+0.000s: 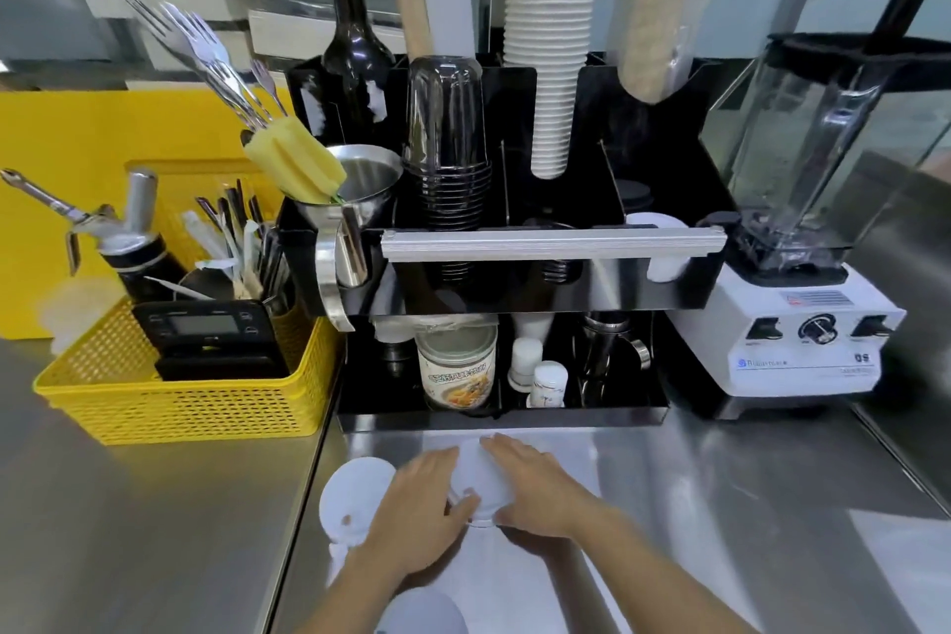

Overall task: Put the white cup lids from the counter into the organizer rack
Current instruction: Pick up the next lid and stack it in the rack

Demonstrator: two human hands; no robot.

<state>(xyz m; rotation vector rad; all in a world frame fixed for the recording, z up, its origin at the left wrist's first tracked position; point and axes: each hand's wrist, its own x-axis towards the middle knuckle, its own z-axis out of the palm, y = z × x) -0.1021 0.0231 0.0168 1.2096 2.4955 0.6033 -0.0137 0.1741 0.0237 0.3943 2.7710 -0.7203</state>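
Observation:
Both my hands rest on the steel counter in front of the black organizer rack. My left hand and my right hand clasp a white cup lid from either side. Another white lid with a small hole lies flat to the left of my left hand, partly under my wrist. A third white lid shows at the bottom edge between my forearms. White lids stand in the rack's upper right slot, behind the silver bar.
The rack holds black cups, a tall stack of white paper cups, a dark bottle, a tin can and small bottles. A yellow basket of tools stands left, a white blender right. The steel counter extends right.

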